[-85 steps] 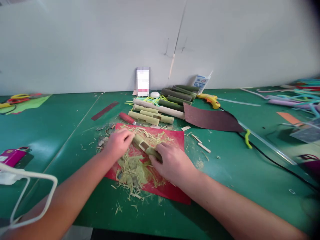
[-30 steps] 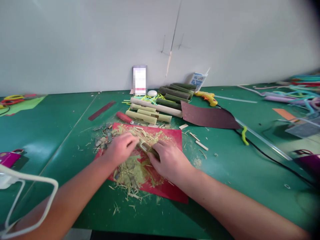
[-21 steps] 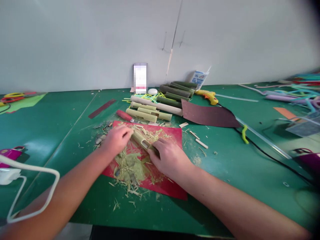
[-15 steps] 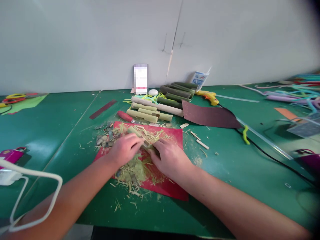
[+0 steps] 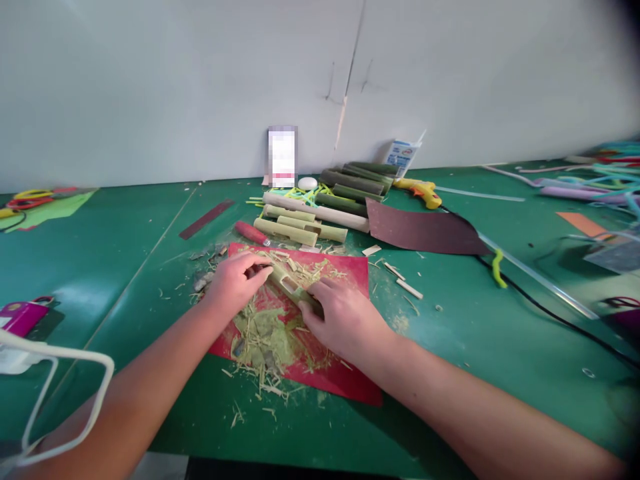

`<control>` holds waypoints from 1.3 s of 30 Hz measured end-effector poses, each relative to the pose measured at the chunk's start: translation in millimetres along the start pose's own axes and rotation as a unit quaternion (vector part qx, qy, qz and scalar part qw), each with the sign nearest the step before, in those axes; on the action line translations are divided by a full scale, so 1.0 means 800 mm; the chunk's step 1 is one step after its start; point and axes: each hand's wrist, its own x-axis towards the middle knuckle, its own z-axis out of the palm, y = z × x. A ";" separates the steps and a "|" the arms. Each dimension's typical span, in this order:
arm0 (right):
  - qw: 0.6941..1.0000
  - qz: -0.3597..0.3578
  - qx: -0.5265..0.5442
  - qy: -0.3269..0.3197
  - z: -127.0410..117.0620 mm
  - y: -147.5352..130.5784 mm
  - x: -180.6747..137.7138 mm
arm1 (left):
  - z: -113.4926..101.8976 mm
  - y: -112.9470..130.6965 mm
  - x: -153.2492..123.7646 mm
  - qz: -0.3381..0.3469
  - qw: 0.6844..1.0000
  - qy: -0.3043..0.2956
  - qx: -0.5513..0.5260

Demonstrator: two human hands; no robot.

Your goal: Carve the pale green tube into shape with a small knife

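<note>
A short green bamboo tube (image 5: 289, 284) with a rectangular slot cut in its side lies slantwise over the red sheet (image 5: 345, 380). My right hand (image 5: 345, 313) is closed around its lower right end. At its upper left end is my left hand (image 5: 235, 280), fingers pinched together against the tube; whatever they hold is hidden. Pale shavings and green dust (image 5: 265, 333) cover much of the sheet. Just beyond it rests a tool with a red handle (image 5: 251, 233).
Behind the sheet lie several cut bamboo tubes (image 5: 285, 231), with a brown sandpaper sheet (image 5: 425, 230) to their right. A yellow glue gun (image 5: 420, 191) trails a black cord. A phone (image 5: 283, 157) leans on the wall. A white cable (image 5: 103, 393) loops at lower left.
My left hand has slid left and back along the bamboo tube, from beside the slot to the upper left end, uncovering the slot. My right hand keeps its grip.
</note>
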 end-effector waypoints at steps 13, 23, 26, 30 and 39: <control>1.000 0.002 0.012 -0.005 0.001 0.001 0.000 | 0.008 0.008 -0.001 0.048 0.999 -0.015 0.016; 1.000 -0.004 0.015 0.000 0.003 0.003 0.000 | 0.005 0.009 -0.001 0.055 0.998 -0.020 0.014; 1.000 -0.002 0.016 0.003 0.004 0.003 0.000 | 0.007 0.007 0.000 0.048 0.998 0.017 0.047; 1.000 -0.003 0.020 -0.001 0.004 0.003 -0.001 | 0.008 0.007 0.000 0.053 0.998 -0.031 0.033; 1.000 0.002 0.013 -0.001 0.003 0.002 -0.001 | 0.004 0.009 -0.001 0.038 0.999 -0.002 0.020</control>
